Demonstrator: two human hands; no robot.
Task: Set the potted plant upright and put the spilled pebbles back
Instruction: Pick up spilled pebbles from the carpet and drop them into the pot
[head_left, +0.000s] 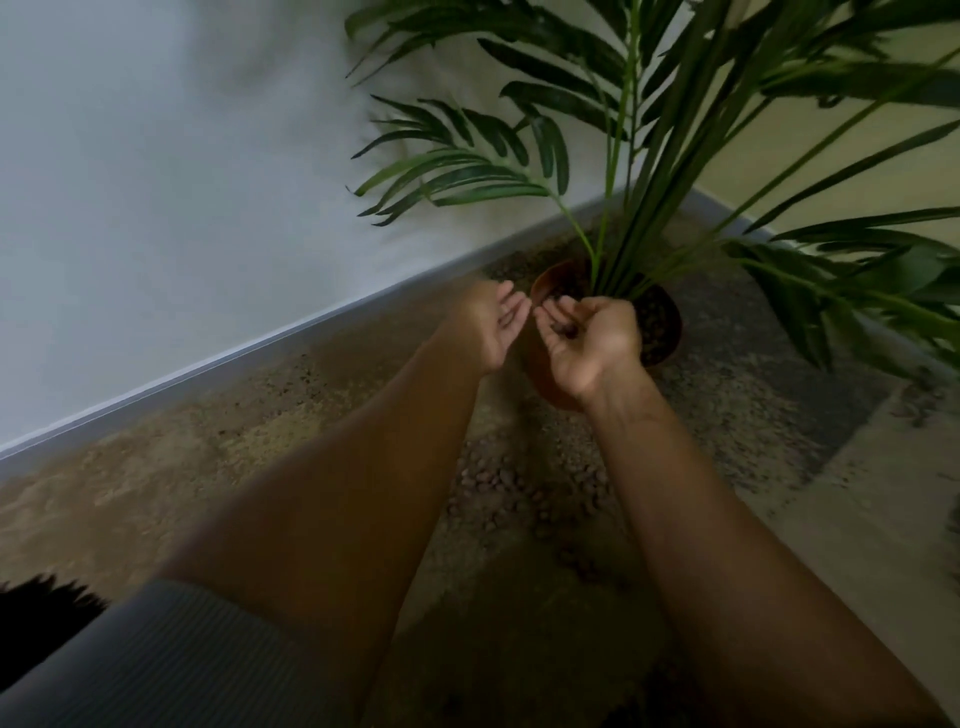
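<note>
Bare forearms, no watch or rings visible; grey ribbed short sleeve (171, 670) on left arm.

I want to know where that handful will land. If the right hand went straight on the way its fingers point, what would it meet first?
Probably the pot: the right hand, cupping pebbles, points over its near rim, though depth is unclear.

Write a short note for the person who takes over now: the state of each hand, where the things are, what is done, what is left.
Left hand: open, palm up, empty, beside the pot.
Right hand: cupped, holding a few pebbles in the palm, at the pot's rim.
Done: the potted plant stands upright by the wall; the pot already holds pebbles.
Left: tip this handful in, then gather the spilled pebbles on the floor in front of the pot.
</note>
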